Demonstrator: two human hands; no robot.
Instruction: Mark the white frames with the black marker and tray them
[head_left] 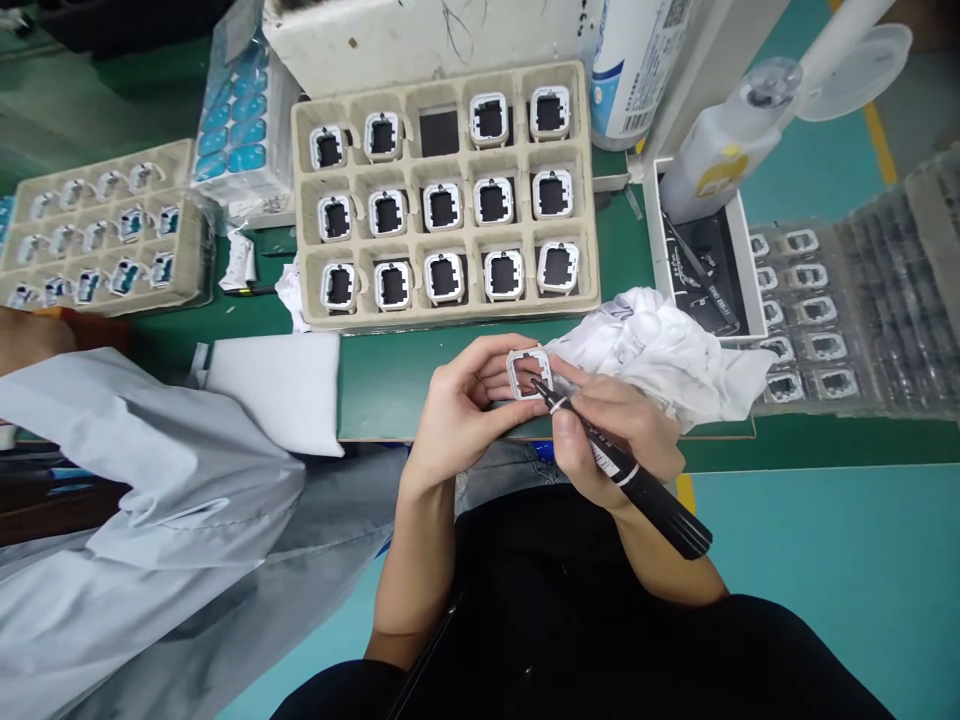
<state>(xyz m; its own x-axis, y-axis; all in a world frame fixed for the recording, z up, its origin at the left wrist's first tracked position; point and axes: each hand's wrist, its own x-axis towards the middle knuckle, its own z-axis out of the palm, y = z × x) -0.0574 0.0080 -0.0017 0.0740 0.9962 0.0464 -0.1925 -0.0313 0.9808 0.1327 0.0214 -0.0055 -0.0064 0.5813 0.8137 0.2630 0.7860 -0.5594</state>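
My left hand (469,405) grips a small white watch-case-like frame (512,372) between thumb and fingers, above the bench's front edge. My fingers show through its square opening. In my right hand (626,430) is a black marker pen (637,485), its tip at the frame's lower right edge; whether it touches, I cannot tell. Behind my hands stands a beige moulded tray (450,318) with similar white frames in its compartments. One compartment in its back row holds no frame. A crumpled white cloth (652,350) lies beside my right hand.
A person's grey sleeve (150,450) reaches in at left, near a folded white cloth (274,390) and another tray of parts (112,292). To the right are a white box (756,300) with a bottle (720,150) and clear plastic trays (855,310). A large white bottle (630,80) stands behind.
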